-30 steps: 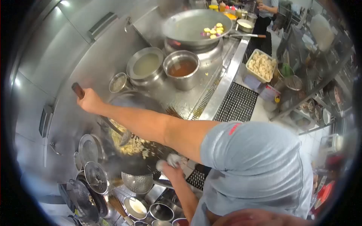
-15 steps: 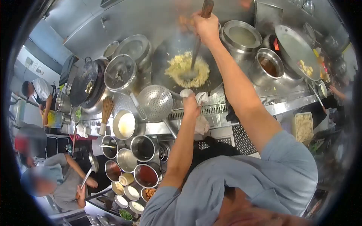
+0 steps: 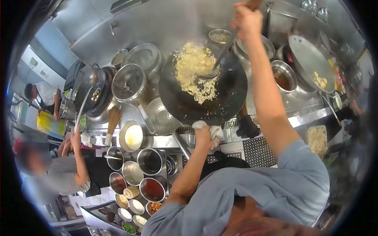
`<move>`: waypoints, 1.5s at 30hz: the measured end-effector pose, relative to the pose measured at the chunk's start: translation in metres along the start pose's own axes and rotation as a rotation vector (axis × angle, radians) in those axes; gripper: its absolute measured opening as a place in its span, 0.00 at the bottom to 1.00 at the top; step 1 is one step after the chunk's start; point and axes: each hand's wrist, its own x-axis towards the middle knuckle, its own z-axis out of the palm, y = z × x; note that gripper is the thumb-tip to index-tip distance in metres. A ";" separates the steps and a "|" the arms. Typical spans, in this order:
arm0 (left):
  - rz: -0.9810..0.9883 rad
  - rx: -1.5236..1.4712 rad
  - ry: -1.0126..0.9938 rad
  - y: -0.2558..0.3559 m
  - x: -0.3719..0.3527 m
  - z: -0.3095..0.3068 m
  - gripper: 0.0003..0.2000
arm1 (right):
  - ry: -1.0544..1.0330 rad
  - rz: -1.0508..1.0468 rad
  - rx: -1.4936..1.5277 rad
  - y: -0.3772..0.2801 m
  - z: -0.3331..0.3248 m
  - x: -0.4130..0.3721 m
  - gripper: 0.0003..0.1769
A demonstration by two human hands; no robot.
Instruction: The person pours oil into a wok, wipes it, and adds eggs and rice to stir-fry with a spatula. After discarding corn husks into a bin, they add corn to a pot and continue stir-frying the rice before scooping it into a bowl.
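My right hand [image 3: 249, 23] is high above the stove, closed around the wooden handle of a long ladle [image 3: 226, 51]. The ladle's bowl rests in yellow and white fried rice [image 3: 189, 65], which lies in the left half of a large dark wok [image 3: 228, 92]. Down at the wok's near rim, my left hand [image 3: 203, 137] is closed on a crumpled white cloth [image 3: 216, 134]. The cloth is bunched against the rim. My left fingers are partly hidden by it.
Left of the wok are a perforated strainer [image 3: 159, 116], a mesh strainer [image 3: 128, 82] and a bamboo brush [image 3: 114, 120]. Several sauce pots [image 3: 152, 189] stand below. A metal pot [image 3: 284, 76] and a large pan [image 3: 311, 59] sit right. A co-worker [image 3: 71, 169] works at another wok [image 3: 88, 88].
The wok has come towards me and its rice has spread up and left. My right hand and ladle have moved up and right. The co-worker's ladle now reaches the left wok.
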 end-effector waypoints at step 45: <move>-0.106 0.247 -0.130 0.067 0.103 0.042 0.10 | 0.187 -0.043 -0.125 0.065 0.003 -0.017 0.07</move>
